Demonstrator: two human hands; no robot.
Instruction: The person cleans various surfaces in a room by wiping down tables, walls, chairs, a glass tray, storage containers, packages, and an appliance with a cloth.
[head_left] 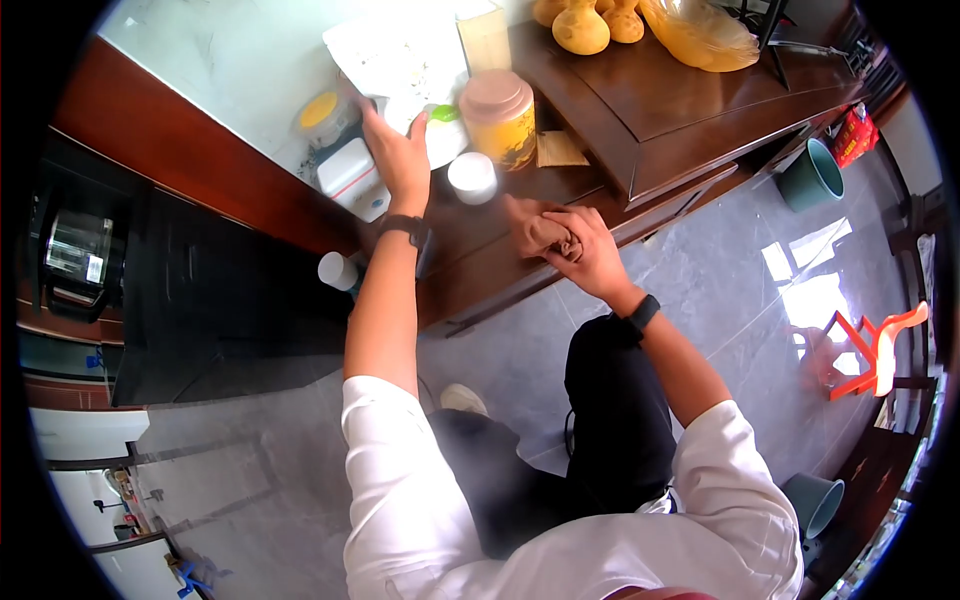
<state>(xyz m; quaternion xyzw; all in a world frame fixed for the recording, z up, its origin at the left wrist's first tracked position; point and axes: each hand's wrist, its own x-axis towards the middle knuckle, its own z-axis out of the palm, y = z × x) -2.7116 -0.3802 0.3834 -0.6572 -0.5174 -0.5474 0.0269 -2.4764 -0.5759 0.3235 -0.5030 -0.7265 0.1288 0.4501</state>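
Observation:
My right hand (592,252) is closed around a crumpled brown cloth (540,232), above the front edge of the dark wooden cabinet (500,255). Further left, my left hand (400,155) reaches over the cabinet top with thumb and fingers apart. It is beside a white box with a red line (352,178); whether it touches the box I cannot tell. Right of that hand are a white round jar (472,178) and a yellow canister with a pinkish-brown lid (498,115). A small green item (442,113) lies just beyond my thumb.
A yellow-topped container (322,112) stands by the wall. Gourds (580,27) and a yellow plastic bag (705,35) sit on the raised cabinet section. On the floor are a green bin (810,177) and an orange-red stool-like object (875,350). A black cabinet (230,310) stands left.

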